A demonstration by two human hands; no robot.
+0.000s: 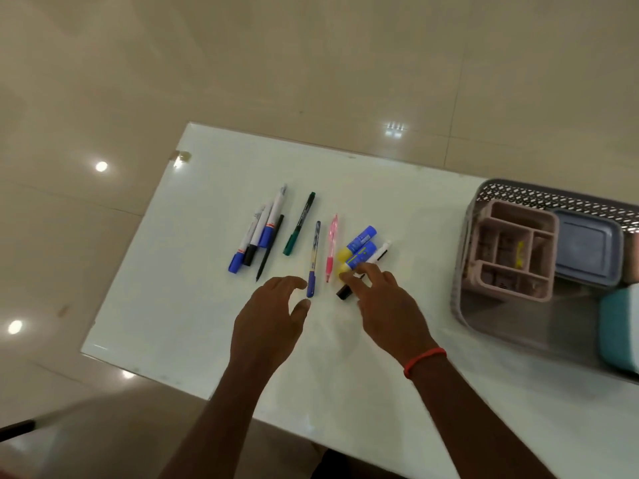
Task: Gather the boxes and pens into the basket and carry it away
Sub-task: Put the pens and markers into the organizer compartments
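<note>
Pens lie in a row on the white table [193,305]: a bunch of white markers [257,235], a green pen [299,224], a blue pen [314,259], a pink pen [332,248], two blue-and-yellow glue sticks [358,248] and a black-and-white marker [378,254]. My left hand [268,319] hovers open just left of the blue pen's near end. My right hand [383,302] is open, its fingertips touching the glue sticks and covering part of the marker. The grey basket [501,191] at the right holds a pink divided box [511,250], a blue-grey box [587,250] and a teal box [622,330].
Glossy beige floor tiles surround the table on the far and left sides. The table's left edge runs close to the markers. A dark rod [15,430] shows at the lower left. A red band is on my right wrist [423,361].
</note>
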